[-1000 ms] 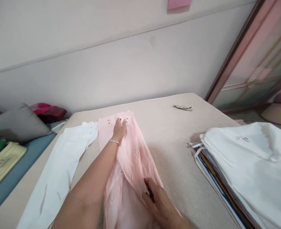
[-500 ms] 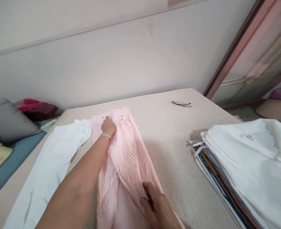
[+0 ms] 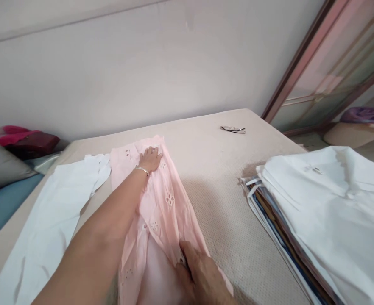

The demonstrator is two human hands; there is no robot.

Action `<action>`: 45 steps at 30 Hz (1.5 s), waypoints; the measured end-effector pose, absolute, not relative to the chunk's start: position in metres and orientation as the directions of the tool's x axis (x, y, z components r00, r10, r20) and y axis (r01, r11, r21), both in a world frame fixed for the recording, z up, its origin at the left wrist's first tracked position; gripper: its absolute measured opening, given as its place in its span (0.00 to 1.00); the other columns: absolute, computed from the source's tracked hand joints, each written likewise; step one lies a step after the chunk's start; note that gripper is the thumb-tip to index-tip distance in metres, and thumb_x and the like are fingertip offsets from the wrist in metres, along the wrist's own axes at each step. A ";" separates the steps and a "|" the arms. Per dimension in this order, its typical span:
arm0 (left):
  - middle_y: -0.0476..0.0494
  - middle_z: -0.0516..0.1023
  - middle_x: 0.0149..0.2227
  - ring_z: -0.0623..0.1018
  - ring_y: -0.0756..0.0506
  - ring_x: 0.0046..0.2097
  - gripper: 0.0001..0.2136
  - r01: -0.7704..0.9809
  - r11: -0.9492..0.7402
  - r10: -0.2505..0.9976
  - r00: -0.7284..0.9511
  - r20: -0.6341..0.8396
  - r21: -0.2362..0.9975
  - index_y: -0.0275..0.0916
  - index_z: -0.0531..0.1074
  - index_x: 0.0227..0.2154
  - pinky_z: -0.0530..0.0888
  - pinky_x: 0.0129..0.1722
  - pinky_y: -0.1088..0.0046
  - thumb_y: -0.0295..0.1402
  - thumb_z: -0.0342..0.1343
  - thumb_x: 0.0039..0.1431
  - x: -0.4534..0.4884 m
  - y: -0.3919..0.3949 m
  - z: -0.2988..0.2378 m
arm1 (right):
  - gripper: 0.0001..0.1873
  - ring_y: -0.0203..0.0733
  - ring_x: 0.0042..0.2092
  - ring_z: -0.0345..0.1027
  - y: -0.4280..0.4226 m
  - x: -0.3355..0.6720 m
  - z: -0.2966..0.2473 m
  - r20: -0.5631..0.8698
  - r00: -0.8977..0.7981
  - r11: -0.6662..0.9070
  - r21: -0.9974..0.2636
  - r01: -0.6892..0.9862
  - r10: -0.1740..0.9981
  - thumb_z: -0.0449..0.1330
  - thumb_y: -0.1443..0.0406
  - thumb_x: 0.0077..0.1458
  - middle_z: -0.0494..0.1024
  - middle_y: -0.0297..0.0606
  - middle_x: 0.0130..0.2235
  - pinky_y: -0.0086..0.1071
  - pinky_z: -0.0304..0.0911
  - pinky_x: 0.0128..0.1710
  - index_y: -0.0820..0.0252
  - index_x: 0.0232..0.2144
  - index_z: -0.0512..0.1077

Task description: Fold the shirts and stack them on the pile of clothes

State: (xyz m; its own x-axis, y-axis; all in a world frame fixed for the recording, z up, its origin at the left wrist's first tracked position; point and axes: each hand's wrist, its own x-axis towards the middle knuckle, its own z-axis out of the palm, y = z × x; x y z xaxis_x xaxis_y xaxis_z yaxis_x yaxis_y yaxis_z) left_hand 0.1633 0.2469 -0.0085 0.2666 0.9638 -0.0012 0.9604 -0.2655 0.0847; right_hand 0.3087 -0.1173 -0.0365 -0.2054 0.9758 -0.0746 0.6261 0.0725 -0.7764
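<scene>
A pink garment (image 3: 171, 220) with cut-out flower embroidery lies lengthwise before me on the beige bed cover. My left hand (image 3: 150, 159), a silver bangle at its wrist, rests flat on the garment's far end with fingers stretched out. Nearer to me, the thumb and fingers of my right hand (image 3: 199, 275) pinch the garment's front edge, which overlaps a smooth pink layer. A white cloth (image 3: 43, 216) is spread on the left, just beside the pink garment's far corner.
On the right a stack of folded clothes has a white garment (image 3: 327, 203) on top. Eyeglasses (image 3: 233, 129) lie near the bed cover's (image 3: 202, 148) far edge. Against the wall at left are a grey cushion (image 3: 4, 165) and a dark red item (image 3: 31, 144).
My left hand has slid right along the garment's far end, its closed fingers now spread flat. My right hand keeps its pinch on the edge. The view has shifted slightly.
</scene>
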 end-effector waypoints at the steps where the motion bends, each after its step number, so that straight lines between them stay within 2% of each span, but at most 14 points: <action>1: 0.27 0.59 0.69 0.57 0.32 0.70 0.26 0.956 -0.280 0.959 0.282 -0.008 0.085 0.37 0.60 0.66 0.55 0.66 0.44 0.43 0.36 0.72 0.166 0.241 -0.007 | 0.15 0.44 0.35 0.76 -0.117 0.310 -0.032 -0.084 -0.191 0.054 -0.782 0.621 0.978 0.52 0.67 0.61 0.81 0.40 0.37 0.31 0.59 0.30 0.58 0.51 0.65; 3: 0.28 0.56 0.71 0.54 0.33 0.72 0.28 0.941 -0.326 0.944 0.328 -0.014 0.097 0.36 0.57 0.67 0.52 0.68 0.46 0.47 0.34 0.72 0.174 0.224 -0.009 | 0.10 0.42 0.34 0.75 -0.115 0.314 -0.021 -0.100 -0.140 0.003 -0.804 0.595 0.985 0.51 0.64 0.65 0.80 0.39 0.35 0.30 0.59 0.31 0.57 0.47 0.67; 6: 0.29 0.48 0.74 0.48 0.34 0.74 0.34 0.912 -0.400 0.916 0.402 -0.003 0.091 0.34 0.51 0.70 0.49 0.70 0.48 0.52 0.31 0.71 0.187 0.193 -0.024 | 0.12 0.41 0.30 0.73 -0.105 0.326 -0.001 -0.084 -0.014 -0.061 -0.826 0.560 0.996 0.47 0.60 0.70 0.78 0.37 0.29 0.30 0.60 0.30 0.58 0.44 0.69; 9: 0.28 0.43 0.75 0.45 0.32 0.75 0.37 0.909 -0.413 0.911 0.413 0.004 0.058 0.31 0.48 0.72 0.47 0.70 0.45 0.53 0.31 0.71 0.192 0.175 -0.034 | 0.14 0.43 0.35 0.75 -0.093 0.339 0.010 0.045 0.084 -0.015 -0.797 0.604 0.995 0.46 0.63 0.70 0.80 0.41 0.36 0.33 0.65 0.35 0.58 0.47 0.70; 13: 0.28 0.46 0.74 0.48 0.32 0.74 0.35 0.910 -0.401 0.908 0.410 -0.084 0.106 0.31 0.50 0.71 0.50 0.69 0.44 0.52 0.31 0.71 0.193 0.169 -0.022 | 0.25 0.48 0.57 0.69 -0.080 0.352 0.005 0.224 -0.123 0.238 -0.616 0.751 0.967 0.47 0.74 0.63 0.74 0.49 0.57 0.43 0.66 0.54 0.60 0.60 0.66; 16: 0.28 0.49 0.74 0.49 0.33 0.74 0.35 0.896 -0.427 0.900 0.434 -0.034 0.125 0.33 0.50 0.71 0.51 0.69 0.44 0.52 0.30 0.72 0.193 0.155 -0.015 | 0.34 0.51 0.69 0.52 -0.077 0.356 -0.006 0.170 -0.313 0.356 -0.450 0.819 0.934 0.49 0.77 0.58 0.62 0.47 0.69 0.49 0.57 0.64 0.61 0.66 0.61; 20: 0.28 0.44 0.75 0.46 0.32 0.74 0.36 0.890 -0.450 0.892 0.452 -0.013 0.077 0.32 0.46 0.73 0.47 0.69 0.42 0.53 0.33 0.71 0.191 0.133 -0.024 | 0.32 0.50 0.72 0.46 -0.080 0.360 -0.008 0.063 -0.441 0.433 -0.356 0.828 0.895 0.50 0.75 0.61 0.58 0.46 0.71 0.49 0.50 0.68 0.60 0.67 0.60; 28: 0.31 0.40 0.75 0.42 0.31 0.75 0.37 0.883 -0.452 0.886 0.461 -0.048 0.124 0.34 0.45 0.73 0.43 0.69 0.40 0.53 0.36 0.70 0.189 0.146 -0.032 | 0.28 0.56 0.70 0.49 -0.095 0.373 0.011 -0.048 -0.516 0.465 -0.371 0.804 0.855 0.59 0.68 0.61 0.57 0.41 0.71 0.52 0.55 0.64 0.50 0.62 0.66; 31: 0.31 0.39 0.76 0.42 0.33 0.75 0.36 0.882 -0.431 0.879 0.458 -0.135 0.190 0.35 0.45 0.73 0.45 0.70 0.42 0.51 0.38 0.70 0.182 0.140 -0.013 | 0.25 0.53 0.67 0.56 -0.093 0.383 0.016 -0.052 -0.564 0.471 -0.489 0.734 0.824 0.62 0.68 0.57 0.65 0.40 0.67 0.47 0.57 0.63 0.49 0.57 0.72; 35: 0.29 0.43 0.75 0.47 0.33 0.75 0.35 0.870 -0.428 0.892 0.450 -0.038 0.243 0.34 0.50 0.72 0.51 0.71 0.46 0.49 0.44 0.69 0.142 0.084 0.027 | 0.10 0.43 0.47 0.73 -0.084 0.393 0.029 -0.035 -0.291 0.192 -0.675 0.713 0.956 0.58 0.68 0.60 0.81 0.39 0.46 0.35 0.65 0.48 0.55 0.42 0.78; 37: 0.28 0.55 0.72 0.58 0.36 0.72 0.29 0.838 -0.466 0.877 0.481 0.020 0.284 0.32 0.58 0.68 0.58 0.70 0.52 0.45 0.43 0.71 0.118 0.039 0.041 | 0.05 0.40 0.38 0.72 -0.084 0.391 0.038 -0.070 -0.223 0.103 -0.727 0.678 0.972 0.60 0.67 0.58 0.80 0.35 0.35 0.32 0.63 0.38 0.57 0.34 0.76; 39: 0.30 0.62 0.69 0.64 0.39 0.69 0.25 0.804 -0.485 0.869 0.488 0.085 0.343 0.33 0.61 0.66 0.62 0.69 0.55 0.41 0.43 0.72 0.102 -0.007 0.045 | 0.04 0.37 0.32 0.68 -0.087 0.386 0.046 -0.115 -0.300 0.107 -0.767 0.633 0.947 0.62 0.66 0.56 0.76 0.31 0.29 0.30 0.58 0.32 0.56 0.28 0.73; 41: 0.32 0.63 0.68 0.64 0.40 0.69 0.22 0.748 -0.552 0.827 0.546 0.133 0.368 0.35 0.64 0.64 0.64 0.68 0.55 0.34 0.43 0.71 0.100 -0.044 0.038 | 0.08 0.35 0.29 0.64 -0.091 0.382 0.050 -0.154 -0.333 0.116 -0.737 0.666 0.930 0.62 0.64 0.56 0.73 0.29 0.26 0.30 0.53 0.29 0.56 0.26 0.69; 45: 0.32 0.62 0.69 0.62 0.38 0.70 0.27 0.667 -0.675 0.731 0.661 0.169 0.314 0.38 0.61 0.66 0.66 0.66 0.52 0.21 0.42 0.64 0.121 -0.078 0.020 | 0.12 0.36 0.30 0.63 -0.096 0.386 0.045 -0.195 -0.155 0.032 -0.521 0.853 0.969 0.56 0.61 0.63 0.74 0.33 0.27 0.32 0.50 0.30 0.57 0.27 0.69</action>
